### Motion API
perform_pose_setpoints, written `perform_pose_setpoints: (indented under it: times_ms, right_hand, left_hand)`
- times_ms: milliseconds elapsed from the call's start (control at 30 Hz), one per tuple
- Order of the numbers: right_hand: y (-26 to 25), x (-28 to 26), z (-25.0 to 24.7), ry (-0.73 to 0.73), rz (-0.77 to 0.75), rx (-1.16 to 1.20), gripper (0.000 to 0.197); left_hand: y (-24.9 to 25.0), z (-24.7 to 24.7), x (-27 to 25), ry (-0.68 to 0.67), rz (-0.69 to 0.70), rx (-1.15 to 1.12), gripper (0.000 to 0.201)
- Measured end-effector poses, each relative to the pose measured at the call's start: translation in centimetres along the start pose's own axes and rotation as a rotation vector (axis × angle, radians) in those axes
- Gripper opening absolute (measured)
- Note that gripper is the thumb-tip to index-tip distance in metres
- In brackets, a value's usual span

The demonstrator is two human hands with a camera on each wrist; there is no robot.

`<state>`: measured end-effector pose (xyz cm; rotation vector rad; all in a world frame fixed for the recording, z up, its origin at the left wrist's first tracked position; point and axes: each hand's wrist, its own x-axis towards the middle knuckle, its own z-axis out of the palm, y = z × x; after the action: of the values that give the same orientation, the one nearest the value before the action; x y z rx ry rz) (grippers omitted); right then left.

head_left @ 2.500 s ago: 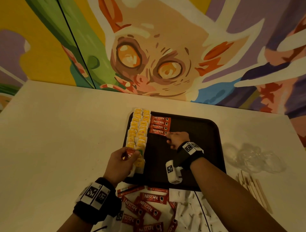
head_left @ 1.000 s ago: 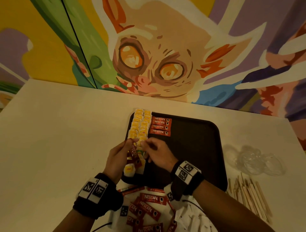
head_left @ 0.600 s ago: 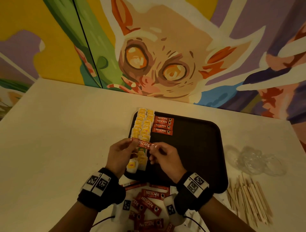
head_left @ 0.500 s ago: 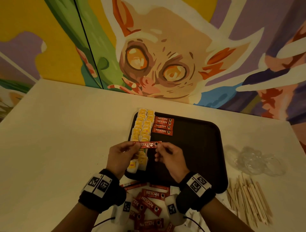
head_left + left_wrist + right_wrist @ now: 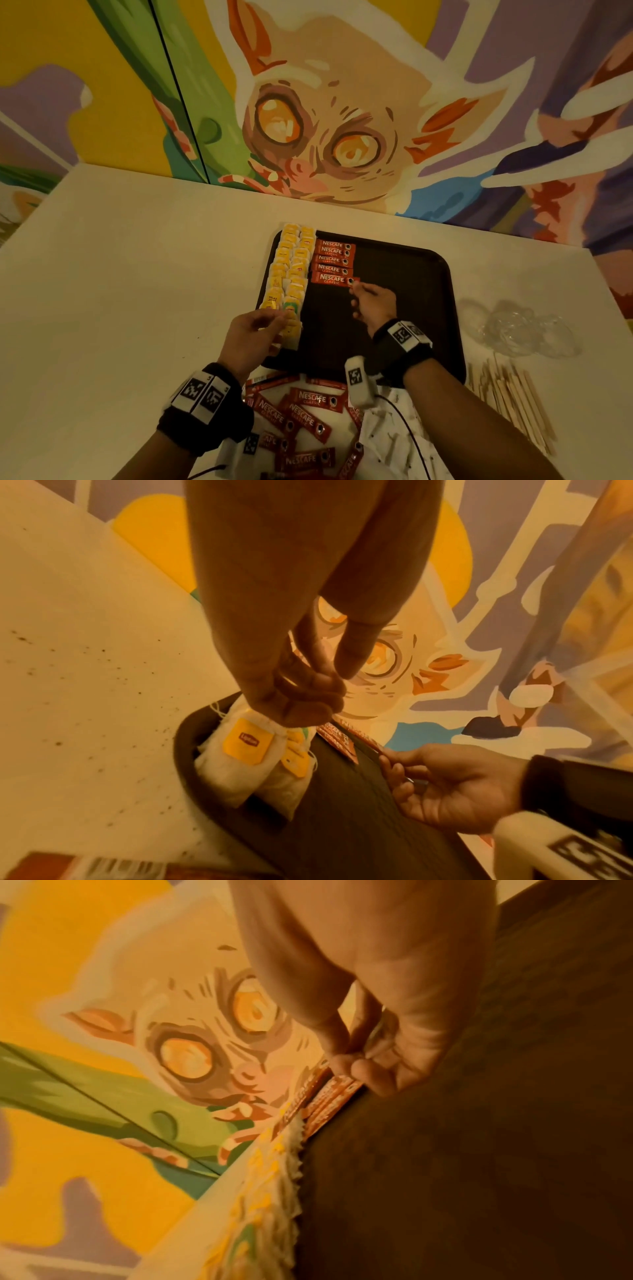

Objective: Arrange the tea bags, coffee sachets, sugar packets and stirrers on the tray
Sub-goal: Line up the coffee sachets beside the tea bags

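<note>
A dark tray (image 5: 404,308) lies on the white table. Two columns of yellow-tagged tea bags (image 5: 291,274) run along its left side, with a stack of red coffee sachets (image 5: 334,255) beside them. My right hand (image 5: 354,286) pinches the right end of the lowest coffee sachet (image 5: 330,279), which lies against the stack. The right wrist view shows thumb and fingers closed on that sachet (image 5: 322,1096). My left hand (image 5: 270,322) hovers over the nearest tea bags (image 5: 246,753), fingers loosely curled, holding nothing.
Loose coffee sachets (image 5: 301,414) are piled in front of the tray, beside white sugar packets (image 5: 387,442). Wooden stirrers (image 5: 513,401) lie at the right front. Crumpled clear plastic (image 5: 513,329) sits right of the tray. A painted wall stands behind the table.
The sachet went from both hands to my right hand alone, which carried it forward to the foot of the sachet stack. My left hand let go and stayed over the tea bags.
</note>
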<state>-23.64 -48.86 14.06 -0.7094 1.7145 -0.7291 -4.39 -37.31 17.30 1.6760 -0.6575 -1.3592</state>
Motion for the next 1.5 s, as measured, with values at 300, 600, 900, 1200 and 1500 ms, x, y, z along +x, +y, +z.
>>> perform_pose_setpoints:
  times_ms: [300,600,900,1200,1500]
  right_hand:
    - [-0.6,2.4,1.3,0.048,0.163,-0.240,0.025]
    - [-0.7,3.4,2.0,0.031,0.177,-0.153,0.012]
    - [-1.2,3.3,2.1,0.028,0.177,-0.140,0.010]
    - [1.1,-1.3,-0.4,-0.165,-0.128,-0.351,0.015]
    - [5.2,-8.4,-4.1,-0.611,-0.414,-0.785,0.007]
  left_hand:
    - [-1.3,-1.2,-0.1,-0.015,-0.037,0.049,0.010]
    - [-1.1,-1.4,-0.4,-0.022,-0.051,0.069,0.009]
    - [-0.9,-1.4,-0.8,-0.047,-0.052,0.075,0.011]
    - [-3.5,-4.8,-1.9,-0.094,0.130,0.503,0.004]
    - [-7.1,-8.1,-4.0,-0.242,0.131,1.172,0.053]
